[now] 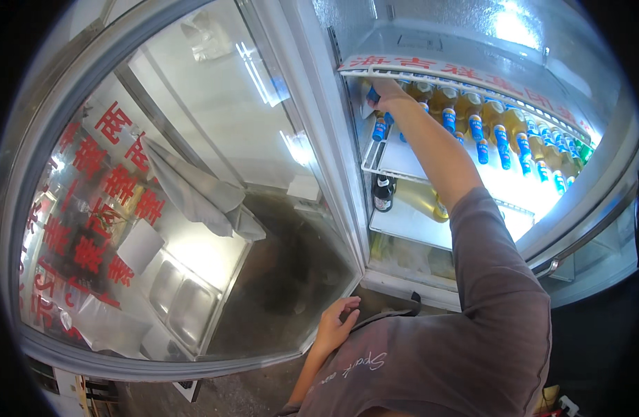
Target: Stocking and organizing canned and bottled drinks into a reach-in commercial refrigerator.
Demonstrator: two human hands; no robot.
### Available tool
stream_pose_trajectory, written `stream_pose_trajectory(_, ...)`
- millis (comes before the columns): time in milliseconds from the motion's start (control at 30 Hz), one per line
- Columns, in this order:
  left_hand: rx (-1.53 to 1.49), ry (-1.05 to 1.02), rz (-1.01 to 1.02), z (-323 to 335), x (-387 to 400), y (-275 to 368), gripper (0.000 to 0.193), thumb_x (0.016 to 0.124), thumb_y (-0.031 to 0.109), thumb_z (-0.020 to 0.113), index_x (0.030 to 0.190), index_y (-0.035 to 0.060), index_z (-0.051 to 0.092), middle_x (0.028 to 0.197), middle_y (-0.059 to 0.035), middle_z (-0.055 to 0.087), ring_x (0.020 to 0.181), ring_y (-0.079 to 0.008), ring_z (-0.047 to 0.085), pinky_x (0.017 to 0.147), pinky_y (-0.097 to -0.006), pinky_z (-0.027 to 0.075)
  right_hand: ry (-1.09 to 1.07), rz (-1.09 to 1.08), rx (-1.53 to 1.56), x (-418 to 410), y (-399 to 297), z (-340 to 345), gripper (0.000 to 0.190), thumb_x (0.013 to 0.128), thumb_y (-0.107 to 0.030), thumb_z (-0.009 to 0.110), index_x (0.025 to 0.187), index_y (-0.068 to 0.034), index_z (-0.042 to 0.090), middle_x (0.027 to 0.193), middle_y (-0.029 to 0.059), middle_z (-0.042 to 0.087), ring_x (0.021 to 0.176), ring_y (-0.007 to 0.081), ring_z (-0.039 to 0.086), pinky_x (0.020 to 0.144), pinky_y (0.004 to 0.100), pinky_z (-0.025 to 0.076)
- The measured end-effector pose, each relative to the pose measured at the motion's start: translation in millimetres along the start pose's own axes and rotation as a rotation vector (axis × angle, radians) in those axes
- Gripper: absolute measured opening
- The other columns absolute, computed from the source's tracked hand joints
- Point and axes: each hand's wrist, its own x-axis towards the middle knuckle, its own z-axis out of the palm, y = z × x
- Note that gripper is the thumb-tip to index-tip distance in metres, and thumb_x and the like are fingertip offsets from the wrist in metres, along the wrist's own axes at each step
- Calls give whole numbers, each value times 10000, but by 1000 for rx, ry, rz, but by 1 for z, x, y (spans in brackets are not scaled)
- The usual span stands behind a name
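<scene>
My right hand (pixel 390 96) reaches into an upright glass-door drinks fridge, just under the front edge of the upper wire shelf (pixel 434 76). Beside its fingers are a blue item and something whitish, partly covered by the hand; whether it grips either cannot be made out. Rows of bottles with amber liquid (pixel 446 98) and blue labels (pixel 448 120) run to the right of the hand, their lower parts mirrored in the white shelf surface (pixel 418 159). Low in front of my body, my left hand (pixel 339 326) holds nothing, its fingers loosely curled and the thumb apart.
The swung-out glass door (pixel 293 130) with its pale frame fills the left side. A grey cloth (pixel 210 200) shows in the glass area. On the lower shelf (pixel 410 229) are a dark bottle (pixel 383 195) and a yellowish bottle (pixel 440 208). A metal handle (pixel 548 268) is at right.
</scene>
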Motion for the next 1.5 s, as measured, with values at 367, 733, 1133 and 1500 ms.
stream_pose_trajectory(367, 31, -98, 98, -1, -18, 8, 345, 869, 42, 659, 1210, 0, 619, 1124, -141, 695, 1000, -247, 682, 867, -329, 517, -230, 30, 98, -79, 11, -52, 130, 872, -41, 673, 881, -54, 544, 698, 86, 509, 554, 197, 528, 484, 362, 401)
stream_pose_trajectory(733, 329, 88, 628, -7, -18, 37, 838, 712, 62, 803, 1436, 34, 380, 1406, -231, 454, 1281, -383, 464, 996, -430, 430, -362, 10, -231, -379, 61, -146, 169, 892, -128, 682, 902, -49, 533, 647, 43, 524, 523, 121, 499, 479, 258, 391)
stream_pose_trajectory(1133, 550, -120, 1468, 74, -35, 111, 553, 795, 255, 738, 1248, 82, 472, 1249, -163, 620, 1228, -405, 540, 1061, -611, 308, -251, 341, -267, -634, 166, -227, 338, 876, -177, 711, 1078, -7, 499, 673, 52, 540, 541, 122, 510, 470, 273, 387)
stream_pose_trajectory(1500, 124, -796, 1282, 245, -198, 91, 682, 673, 306, 848, 1242, 108, 527, 1117, -105, 635, 1045, -293, 616, 990, -514, 398, 182, 97, -839, -813, 179, -379, 510, 945, -503, 579, 1075, -11, 620, 943, 92, 649, 864, 224, 632, 763, 377, 502)
